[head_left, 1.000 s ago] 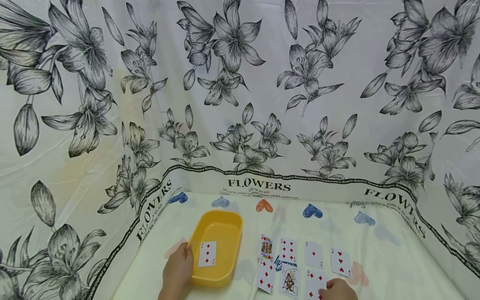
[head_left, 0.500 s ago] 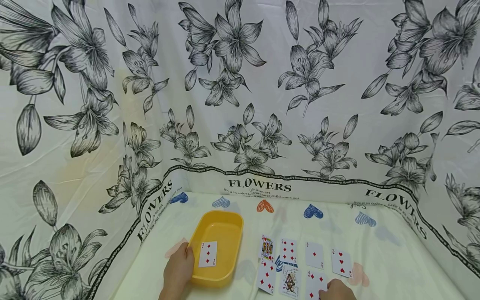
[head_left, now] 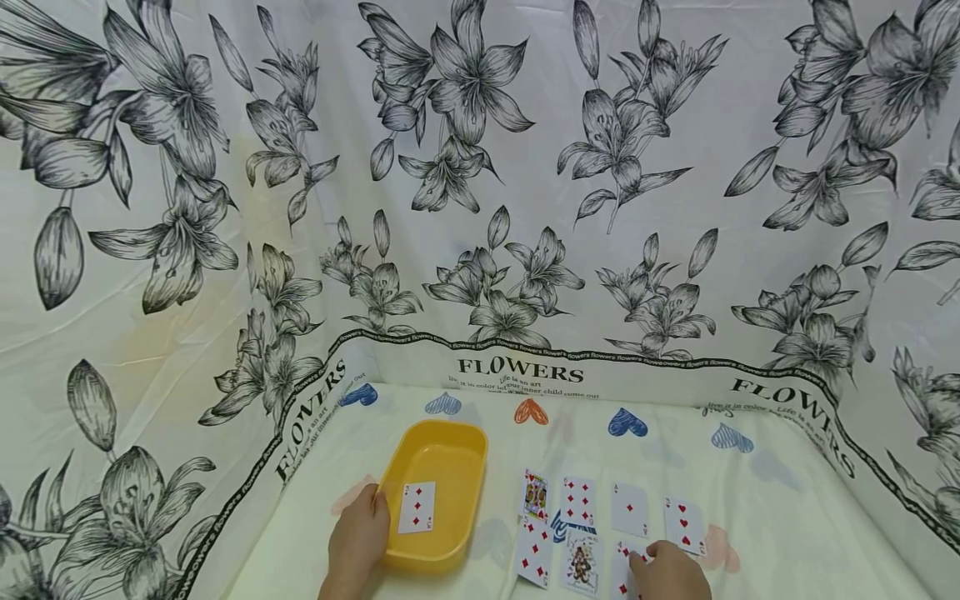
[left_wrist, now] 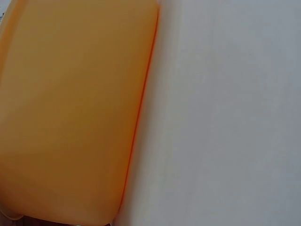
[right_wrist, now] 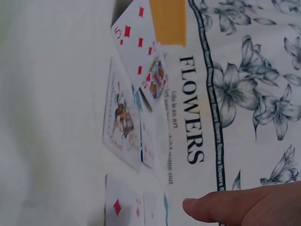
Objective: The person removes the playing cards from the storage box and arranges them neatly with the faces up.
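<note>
My left hand grips the left rim of a yellow plastic tub. A three of diamonds lies face up in it. In the left wrist view the tub's wall fills the left side, and the hand is out of sight. My right hand reaches over the four of diamonds and covers its right part. In the right wrist view a finger stretches out, with a gap between its tip and that card. Beside the four lies a joker.
More face-up cards lie there: a five of diamonds, a king, a six of diamonds, an ace of diamonds and a three of hearts. The pale cloth has printed hearts; a flowered curtain hangs behind.
My right hand has shifted slightly up and left, covering more of the four of diamonds. The left hand and tub have stayed in place.
</note>
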`<state>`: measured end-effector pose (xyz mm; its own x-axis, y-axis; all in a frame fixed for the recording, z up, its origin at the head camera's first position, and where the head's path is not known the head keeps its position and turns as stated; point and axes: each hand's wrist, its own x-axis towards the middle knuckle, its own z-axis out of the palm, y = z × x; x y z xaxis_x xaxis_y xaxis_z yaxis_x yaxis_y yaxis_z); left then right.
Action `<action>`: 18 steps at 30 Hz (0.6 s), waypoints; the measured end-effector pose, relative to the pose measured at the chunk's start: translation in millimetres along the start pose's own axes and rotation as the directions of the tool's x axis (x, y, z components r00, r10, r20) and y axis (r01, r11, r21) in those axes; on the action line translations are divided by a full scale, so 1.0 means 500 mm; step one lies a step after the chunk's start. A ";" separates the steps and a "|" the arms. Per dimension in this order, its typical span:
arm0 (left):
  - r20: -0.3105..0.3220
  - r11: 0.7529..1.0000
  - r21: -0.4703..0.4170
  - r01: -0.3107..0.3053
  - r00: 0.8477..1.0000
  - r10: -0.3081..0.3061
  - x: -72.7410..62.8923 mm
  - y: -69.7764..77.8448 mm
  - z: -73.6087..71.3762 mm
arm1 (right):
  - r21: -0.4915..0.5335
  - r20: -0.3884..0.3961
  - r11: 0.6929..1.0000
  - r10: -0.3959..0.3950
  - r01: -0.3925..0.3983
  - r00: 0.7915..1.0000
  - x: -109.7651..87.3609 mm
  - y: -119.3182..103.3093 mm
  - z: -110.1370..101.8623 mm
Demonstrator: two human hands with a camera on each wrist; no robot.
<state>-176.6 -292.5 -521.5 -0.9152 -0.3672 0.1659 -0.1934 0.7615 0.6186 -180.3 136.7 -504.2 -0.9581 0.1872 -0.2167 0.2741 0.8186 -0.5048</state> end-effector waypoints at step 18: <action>0.017 0.999 0.000 0.036 0.999 -0.036 0.004 -0.004 0.003 | 0.146 -0.232 0.903 -0.366 0.405 0.901 -0.034 -0.242 0.073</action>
<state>-178.8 -294.1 -523.4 -0.9136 -0.3853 0.1300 -0.2264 0.7475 0.6246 -194.3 14.3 -470.0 -0.9830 -0.0051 0.1837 -0.1282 0.7353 -0.6655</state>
